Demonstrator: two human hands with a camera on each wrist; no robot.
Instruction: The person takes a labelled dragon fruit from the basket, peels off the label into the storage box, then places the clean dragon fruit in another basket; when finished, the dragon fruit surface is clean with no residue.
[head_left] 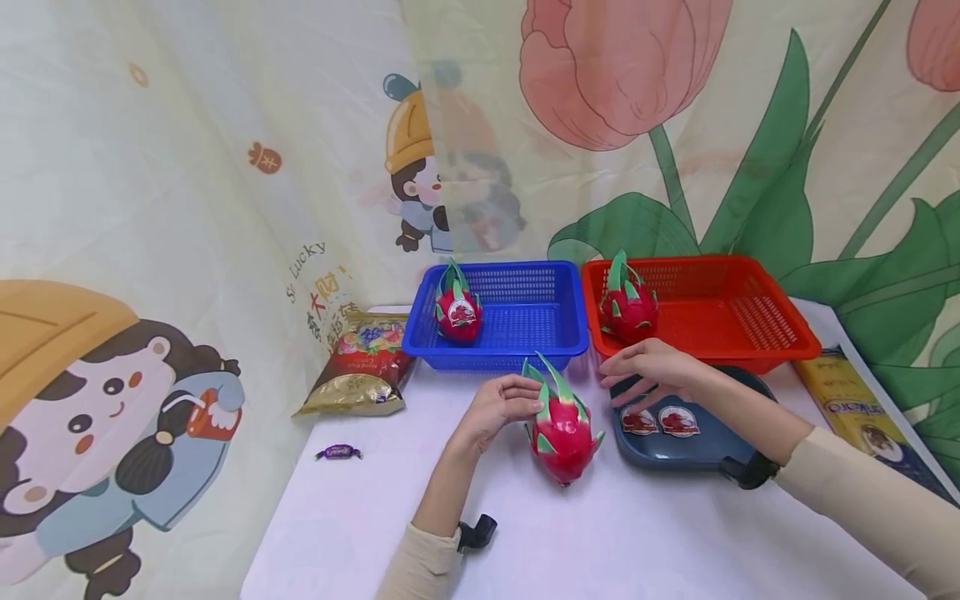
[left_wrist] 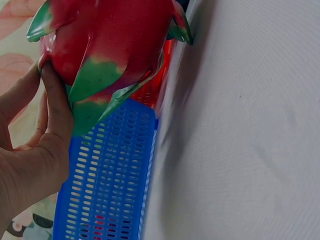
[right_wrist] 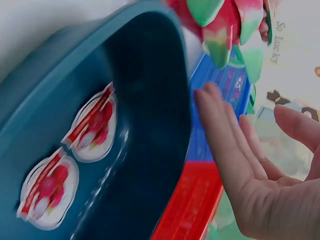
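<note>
Apparently steadying the nearest dragon fruit [head_left: 564, 437] inside the worktop's [head_left: 345, 517] left edge, the left hand [head_left: 495, 410] pinches it; the right hand [head_left: 654, 367], fingers apart, likely needs careful aim next.

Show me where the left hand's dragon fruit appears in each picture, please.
Head: dragon fruit below centre, slightly right.
Left wrist: dragon fruit at the top, left of centre.
Right wrist: dragon fruit at the top edge, right of centre.
Shared landmark: the blue basket.
</note>
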